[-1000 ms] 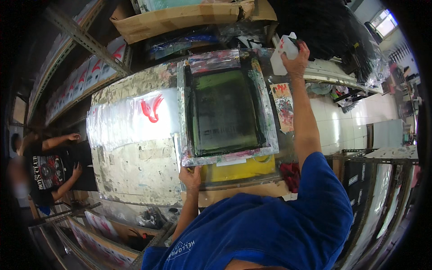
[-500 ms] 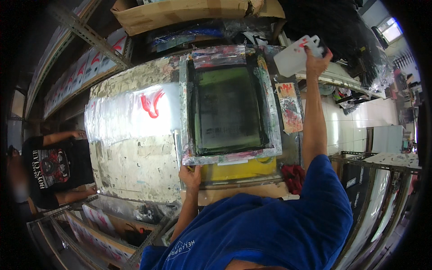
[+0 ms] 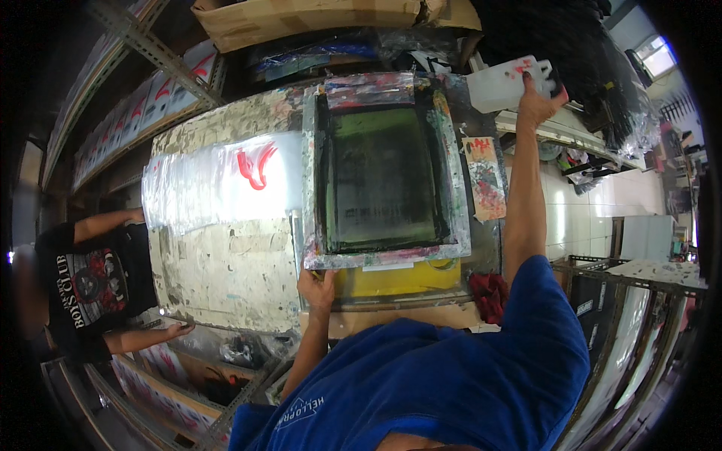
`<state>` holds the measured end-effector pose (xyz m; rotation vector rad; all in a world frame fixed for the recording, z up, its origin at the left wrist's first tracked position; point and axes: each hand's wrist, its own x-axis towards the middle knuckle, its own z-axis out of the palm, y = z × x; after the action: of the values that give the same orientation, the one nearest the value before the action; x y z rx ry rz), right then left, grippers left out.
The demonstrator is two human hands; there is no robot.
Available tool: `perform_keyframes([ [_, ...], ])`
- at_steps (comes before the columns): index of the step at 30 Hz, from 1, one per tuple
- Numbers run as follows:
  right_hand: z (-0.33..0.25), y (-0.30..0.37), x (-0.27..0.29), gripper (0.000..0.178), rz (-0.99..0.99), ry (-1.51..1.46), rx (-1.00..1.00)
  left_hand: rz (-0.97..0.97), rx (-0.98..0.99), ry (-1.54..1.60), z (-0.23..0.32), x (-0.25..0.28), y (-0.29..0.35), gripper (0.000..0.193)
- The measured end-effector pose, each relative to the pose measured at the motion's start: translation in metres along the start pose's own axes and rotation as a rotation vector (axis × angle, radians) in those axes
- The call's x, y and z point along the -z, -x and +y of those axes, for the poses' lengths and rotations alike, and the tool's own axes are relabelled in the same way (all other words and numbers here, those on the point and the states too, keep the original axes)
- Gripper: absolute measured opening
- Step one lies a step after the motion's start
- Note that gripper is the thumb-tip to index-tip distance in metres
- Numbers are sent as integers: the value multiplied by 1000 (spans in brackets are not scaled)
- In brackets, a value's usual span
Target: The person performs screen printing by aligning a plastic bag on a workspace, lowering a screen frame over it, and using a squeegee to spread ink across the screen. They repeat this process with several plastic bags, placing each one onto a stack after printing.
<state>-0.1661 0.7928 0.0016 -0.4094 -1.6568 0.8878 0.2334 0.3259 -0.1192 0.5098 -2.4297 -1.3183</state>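
Observation:
In front of me lies a screen printing frame (image 3: 461,188), its mesh dark green inside a paint-smeared border. My left hand (image 3: 316,289) is closed on the frame's near left corner, thumb showing and other fingers partly hidden. Out at the far right, my right hand (image 3: 537,107) grips a white plastic jug (image 3: 496,86) with red marks, held at its handle end. Beneath the frame's near edge a yellow surface (image 3: 398,283) shows. To the frame's left, a row of overlapping clear-white sheets (image 3: 195,188) ends in one with a red printed shape (image 3: 256,167).
A paint-stained board (image 3: 483,177) lies right of the frame, with a dark red cloth (image 3: 489,297) nearer me. Another person (image 3: 94,282) stands at the table's left end. Metal racks (image 3: 158,56) hold printed sheets. A cardboard box (image 3: 316,22) sits at the back.
The jug has shifted slightly right and turned flatter in my right hand. My left hand stays on the frame's corner. The other person's near hand has moved off the table edge, toward me.

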Motion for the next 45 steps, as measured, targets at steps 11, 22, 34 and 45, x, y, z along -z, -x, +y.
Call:
perform_keyframes([
  [11,-21,52,-10,58,-206,115,631,-36,68,55,-4,2,0,57],
  [22,-49,-8,14,15,-84,179,692,19,25,6,9,-1,-6,61],
  [34,-143,270,133,46,-1866,5,816,25,42,-64,8,-1,-9,79],
  [45,-161,299,9,67,-1662,408,753,20,4,-154,16,1,-9,87],
])
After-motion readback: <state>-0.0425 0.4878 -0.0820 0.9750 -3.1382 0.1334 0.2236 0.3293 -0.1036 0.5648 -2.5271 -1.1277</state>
